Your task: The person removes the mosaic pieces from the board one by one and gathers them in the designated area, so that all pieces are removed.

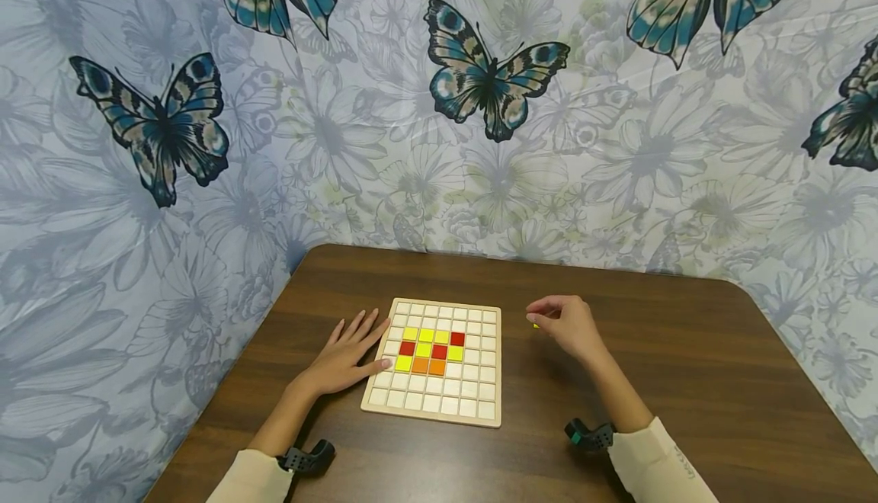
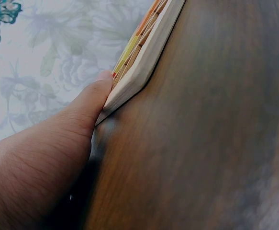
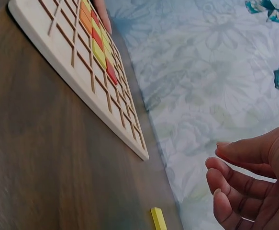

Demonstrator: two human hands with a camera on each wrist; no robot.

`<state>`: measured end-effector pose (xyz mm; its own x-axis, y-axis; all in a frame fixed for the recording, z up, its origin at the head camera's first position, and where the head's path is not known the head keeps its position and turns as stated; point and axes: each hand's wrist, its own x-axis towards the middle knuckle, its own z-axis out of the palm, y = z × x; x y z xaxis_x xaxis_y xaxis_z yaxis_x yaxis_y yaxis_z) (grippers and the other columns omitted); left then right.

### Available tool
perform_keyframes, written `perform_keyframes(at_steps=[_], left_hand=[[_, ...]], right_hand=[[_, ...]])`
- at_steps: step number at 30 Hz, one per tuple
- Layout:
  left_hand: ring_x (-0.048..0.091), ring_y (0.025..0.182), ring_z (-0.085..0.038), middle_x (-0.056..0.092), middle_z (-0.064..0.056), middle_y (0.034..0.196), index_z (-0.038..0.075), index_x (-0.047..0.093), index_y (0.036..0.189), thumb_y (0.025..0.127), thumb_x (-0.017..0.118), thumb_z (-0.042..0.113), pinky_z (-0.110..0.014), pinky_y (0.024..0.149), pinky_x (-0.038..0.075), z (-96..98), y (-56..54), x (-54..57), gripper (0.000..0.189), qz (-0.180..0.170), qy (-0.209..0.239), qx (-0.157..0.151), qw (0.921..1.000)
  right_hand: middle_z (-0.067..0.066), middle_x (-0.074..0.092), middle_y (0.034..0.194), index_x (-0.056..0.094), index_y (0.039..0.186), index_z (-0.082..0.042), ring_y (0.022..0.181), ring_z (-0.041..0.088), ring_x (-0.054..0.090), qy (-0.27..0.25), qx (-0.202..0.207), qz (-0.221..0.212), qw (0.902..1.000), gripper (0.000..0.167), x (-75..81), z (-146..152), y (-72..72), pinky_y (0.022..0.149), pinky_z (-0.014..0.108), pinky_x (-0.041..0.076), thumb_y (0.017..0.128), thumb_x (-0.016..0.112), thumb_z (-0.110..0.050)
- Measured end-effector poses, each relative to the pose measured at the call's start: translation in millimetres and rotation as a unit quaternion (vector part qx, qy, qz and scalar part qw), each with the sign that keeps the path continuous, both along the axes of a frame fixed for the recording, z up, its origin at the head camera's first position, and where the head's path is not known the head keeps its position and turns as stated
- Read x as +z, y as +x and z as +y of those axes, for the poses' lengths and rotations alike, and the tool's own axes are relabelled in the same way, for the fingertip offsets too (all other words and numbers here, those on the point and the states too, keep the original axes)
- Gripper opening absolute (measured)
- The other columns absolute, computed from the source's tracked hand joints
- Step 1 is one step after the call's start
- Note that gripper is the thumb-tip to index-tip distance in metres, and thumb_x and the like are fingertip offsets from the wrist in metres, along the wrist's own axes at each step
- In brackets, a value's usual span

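A square wooden grid board (image 1: 430, 419) lies on the table, some of its cells filled with yellow, red and orange tiles (image 1: 428, 366). My left hand (image 1: 343, 357) lies spread at the board's left side, its thumb on the edge and a fingertip touching the rim. The left wrist view shows that thumb (image 2: 94, 96) against the board's edge (image 2: 134, 79). To the right of the board, my right hand (image 1: 568, 326) hovers with bent fingers and nothing visible between them. A loose yellow tile (image 3: 158, 219) is on the table, apart from the fingers in the right wrist view.
The brown wooden table (image 1: 658, 381) extends on both sides of the board. Behind it hangs a pale floral cloth with butterflies (image 1: 494, 84). Each wrist wears a black strap device, one at the left (image 1: 309, 459) and one at the right (image 1: 588, 436).
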<state>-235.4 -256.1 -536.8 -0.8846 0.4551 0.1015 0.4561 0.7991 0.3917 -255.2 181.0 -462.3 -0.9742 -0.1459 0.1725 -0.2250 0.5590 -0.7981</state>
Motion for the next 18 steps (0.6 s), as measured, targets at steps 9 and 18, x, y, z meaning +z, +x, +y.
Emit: perform_keyframes(at_steps=[9, 18], left_hand=[[0.011, 0.154, -0.041, 0.016, -0.014, 0.169, 0.02, 0.025, 0.163, 0.097, 0.055, 0.062, -0.068, 0.117, 0.001, -0.1, -1.6, -0.6, 0.085, 0.001, -0.001, -0.007, 1.0], [0.008, 0.155, -0.038, 0.013, -0.011, 0.169, 0.022, 0.023, 0.164, 0.098, 0.053, 0.063, -0.066, 0.119, 0.001, -2.5, -2.5, -2.2, 0.084, -0.003, -0.005, -0.007, 1.0]], right_hand=[[0.001, 0.075, 0.085, 0.08, 0.097, -0.006, 0.063, 0.02, 0.061, 0.017, 0.031, 0.008, 0.9993, 0.009, -1.7, -17, 7.0, 0.054, 0.028, 0.05, 0.088, 0.079, -0.01], [0.003, 0.073, 0.082, 0.079, 0.096, -0.001, 0.064, 0.026, 0.066, 0.005, 0.059, -0.007, 0.9982, 0.01, -11.3, -40, 10.7, 0.054, 0.028, 0.052, 0.087, 0.079, -0.005]])
